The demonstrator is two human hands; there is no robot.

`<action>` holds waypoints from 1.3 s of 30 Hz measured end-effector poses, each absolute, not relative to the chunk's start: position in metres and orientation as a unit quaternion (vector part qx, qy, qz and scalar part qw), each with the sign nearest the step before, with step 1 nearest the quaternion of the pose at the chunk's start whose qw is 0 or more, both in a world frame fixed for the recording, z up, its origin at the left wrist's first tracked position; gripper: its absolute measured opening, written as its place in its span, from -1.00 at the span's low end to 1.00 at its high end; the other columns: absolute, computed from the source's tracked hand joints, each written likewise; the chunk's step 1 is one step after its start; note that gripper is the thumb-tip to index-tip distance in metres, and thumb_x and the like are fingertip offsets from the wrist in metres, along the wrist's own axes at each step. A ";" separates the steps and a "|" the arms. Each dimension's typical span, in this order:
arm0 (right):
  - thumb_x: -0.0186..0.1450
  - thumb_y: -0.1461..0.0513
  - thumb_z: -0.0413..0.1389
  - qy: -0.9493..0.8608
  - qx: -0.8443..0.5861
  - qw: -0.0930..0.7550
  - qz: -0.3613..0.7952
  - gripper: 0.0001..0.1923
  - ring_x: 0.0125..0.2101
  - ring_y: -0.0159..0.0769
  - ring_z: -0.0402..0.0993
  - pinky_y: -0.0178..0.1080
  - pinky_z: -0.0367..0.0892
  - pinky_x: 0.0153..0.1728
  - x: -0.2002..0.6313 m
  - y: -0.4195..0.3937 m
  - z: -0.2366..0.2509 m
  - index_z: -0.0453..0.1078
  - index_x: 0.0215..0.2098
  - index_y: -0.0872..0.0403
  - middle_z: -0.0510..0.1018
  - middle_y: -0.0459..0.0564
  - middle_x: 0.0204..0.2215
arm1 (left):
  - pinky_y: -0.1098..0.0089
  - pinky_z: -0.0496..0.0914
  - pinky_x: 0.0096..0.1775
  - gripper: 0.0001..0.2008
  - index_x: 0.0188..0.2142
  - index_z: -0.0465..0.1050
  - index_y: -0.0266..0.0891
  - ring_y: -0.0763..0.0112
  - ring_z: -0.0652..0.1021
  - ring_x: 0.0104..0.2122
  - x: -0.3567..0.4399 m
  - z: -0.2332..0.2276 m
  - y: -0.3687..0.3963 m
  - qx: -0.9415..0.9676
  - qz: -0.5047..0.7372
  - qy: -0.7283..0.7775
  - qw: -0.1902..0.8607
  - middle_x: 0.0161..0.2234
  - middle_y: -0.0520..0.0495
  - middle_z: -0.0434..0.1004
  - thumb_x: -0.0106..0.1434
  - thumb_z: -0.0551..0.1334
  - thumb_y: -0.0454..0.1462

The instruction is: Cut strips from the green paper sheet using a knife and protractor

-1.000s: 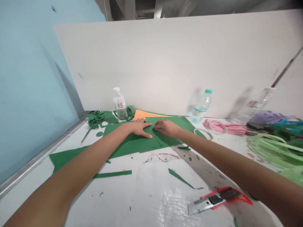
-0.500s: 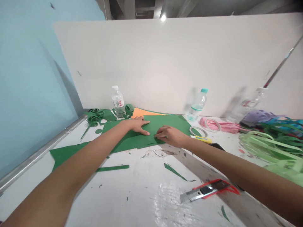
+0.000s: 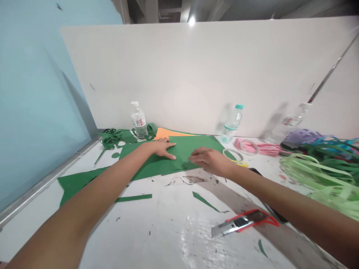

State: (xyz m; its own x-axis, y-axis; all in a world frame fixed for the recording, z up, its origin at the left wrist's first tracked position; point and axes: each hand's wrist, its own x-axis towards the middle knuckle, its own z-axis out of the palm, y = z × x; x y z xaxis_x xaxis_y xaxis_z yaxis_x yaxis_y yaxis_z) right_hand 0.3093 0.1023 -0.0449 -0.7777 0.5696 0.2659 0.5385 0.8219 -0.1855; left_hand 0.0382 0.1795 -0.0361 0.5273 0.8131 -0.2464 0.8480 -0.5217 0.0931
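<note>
**Green sheet pressed flat at the table's far edge**

A matte green paper sheet (image 3: 193,147), straight-edged, is pinned by the left hand (image 3: 162,148), fingers spread flat. The right hand (image 3: 209,160) is held loosely open just above it (motion-blurred). A glossy white table (image 3: 168,231) is littered with green scraps; a red-handled cutter (image 3: 244,222), tape ring (image 3: 233,154) and water bottle (image 3: 138,120) lie nearby.

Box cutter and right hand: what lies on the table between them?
Head view: between box cutter and right hand, only a green paper sliver and tiny scraps on the white table.
</note>
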 end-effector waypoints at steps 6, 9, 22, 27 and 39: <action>0.45 0.29 0.01 -0.939 -0.302 0.161 0.035 -0.67 -0.12 -0.07 0.54 -0.12 0.39 -0.12 0.290 0.132 -0.060 0.63 -0.06 0.01 0.63 0.13 -0.09 | -0.11 0.35 0.14 -0.53 0.24 0.31 -0.19 0.01 0.41 0.17 0.037 -0.038 0.179 0.869 -0.082 0.477 0.100 0.27 -0.22 0.28 0.40 0.26 -0.14; 0.45 0.30 0.01 -0.944 -0.287 0.155 0.043 -0.67 -0.15 -0.10 0.54 -0.14 0.40 -0.14 0.287 0.129 -0.070 0.64 -0.09 0.02 0.64 0.12 -0.13 | -0.11 0.35 0.14 -0.53 0.24 0.30 -0.19 0.01 0.41 0.17 0.036 -0.038 0.179 0.869 -0.083 0.478 0.100 0.27 -0.22 0.28 0.40 0.26 -0.14; 0.48 0.23 -0.06 -0.901 -0.385 0.197 0.041 -0.66 -0.16 -0.09 0.55 -0.15 0.40 -0.16 0.323 0.100 -0.052 0.58 -0.07 0.06 0.63 0.15 -0.16 | 0.01 0.46 0.03 -0.61 0.17 0.37 -0.23 0.12 0.51 0.05 0.048 -0.024 0.166 0.881 -0.070 0.460 0.082 0.16 -0.20 0.40 0.41 0.26 -0.16; 0.46 0.20 -0.02 -0.847 -0.476 0.233 0.038 -0.70 -0.24 -0.09 0.58 -0.17 0.40 -0.23 0.333 0.098 -0.043 0.56 -0.12 0.07 0.66 0.10 -0.23 | 0.07 0.49 -0.01 -0.66 0.13 0.40 -0.23 0.17 0.54 0.00 0.072 -0.016 0.167 0.908 -0.090 0.400 0.084 0.12 -0.19 0.44 0.41 0.25 -0.17; 0.42 0.17 0.02 -0.821 -0.509 0.244 0.088 -0.75 -0.36 -0.15 0.57 -0.19 0.41 -0.37 0.353 0.051 -0.034 0.56 -0.23 -0.02 0.66 0.01 -0.33 | 0.08 0.50 -0.03 -0.66 0.12 0.41 -0.24 0.18 0.55 -0.02 0.089 -0.017 0.174 0.927 -0.146 0.342 0.054 0.10 -0.19 0.45 0.41 0.25 -0.17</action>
